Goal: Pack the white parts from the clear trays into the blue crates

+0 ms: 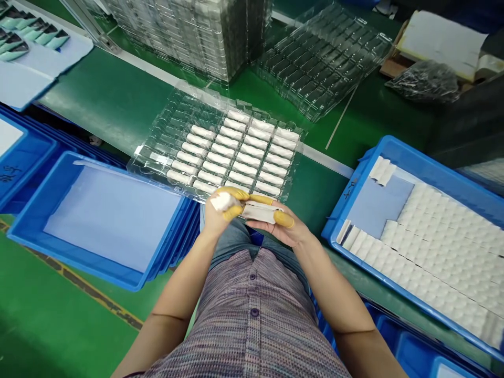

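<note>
Yellow covers sit on several fingertips of both hands. My left hand (216,216) is closed around a crumpled white wad (223,201), which looks like cloth or tissue. In my right hand (294,229) is a white oblong piece (260,212), gripped between thumb and fingers and tilted toward me. The left fingertips reach the near end of this piece; whether the wad touches it I cannot tell. Just beyond both hands lies a clear plastic tray (151,157) with rows of similar white pieces (247,160) in its compartments.
A blue bin (388,278) of white pieces stands right. Another blue bin (79,254), lined with a pale sheet, is at left. Stacked clear trays (185,37) and a tilted tray stack (323,58) stand behind the green bench (106,100). Dark-and-mint parts (47,34) lie far left.
</note>
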`<state>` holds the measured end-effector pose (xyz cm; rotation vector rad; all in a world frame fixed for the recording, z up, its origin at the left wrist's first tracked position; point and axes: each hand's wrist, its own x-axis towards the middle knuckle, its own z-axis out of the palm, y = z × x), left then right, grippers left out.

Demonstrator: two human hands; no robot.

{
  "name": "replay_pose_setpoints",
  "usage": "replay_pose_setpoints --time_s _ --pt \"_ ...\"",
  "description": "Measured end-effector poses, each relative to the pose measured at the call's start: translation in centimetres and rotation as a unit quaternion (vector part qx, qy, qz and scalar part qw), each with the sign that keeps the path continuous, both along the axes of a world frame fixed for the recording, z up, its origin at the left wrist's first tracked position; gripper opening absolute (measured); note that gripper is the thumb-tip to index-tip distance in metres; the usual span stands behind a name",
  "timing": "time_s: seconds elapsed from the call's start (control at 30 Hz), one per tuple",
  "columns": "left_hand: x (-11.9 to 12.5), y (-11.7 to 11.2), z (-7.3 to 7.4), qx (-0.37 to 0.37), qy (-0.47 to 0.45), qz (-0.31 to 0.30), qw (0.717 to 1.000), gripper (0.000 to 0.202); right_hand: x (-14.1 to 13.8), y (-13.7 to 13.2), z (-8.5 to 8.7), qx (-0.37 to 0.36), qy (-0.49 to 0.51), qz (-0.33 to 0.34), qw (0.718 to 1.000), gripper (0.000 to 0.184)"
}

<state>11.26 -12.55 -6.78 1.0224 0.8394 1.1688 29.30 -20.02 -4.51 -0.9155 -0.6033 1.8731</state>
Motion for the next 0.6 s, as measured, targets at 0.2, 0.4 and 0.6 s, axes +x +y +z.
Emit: replay_pose_setpoints --time_s 0.2,0.4,0.6 --pt "0.2 -0.9 0.8 -0.246 -0.062 -0.152 0.955 0.057 1.1 0.0 0.0 0.225 -0.357 -0.026 0.906 0.101" --pt "1.1 -2.3 1.3 -0.153 -0.029 -0.27 0.95 0.043 1.3 0.5 -1.1 0.388 -0.49 0.073 0.777 0.08" --pt "1.0 -1.8 0.6 0.034 0.102 -0.148 0.983 0.04 1.7 -0.5 -0.1 0.324 -0.445 0.027 0.834 0.124"
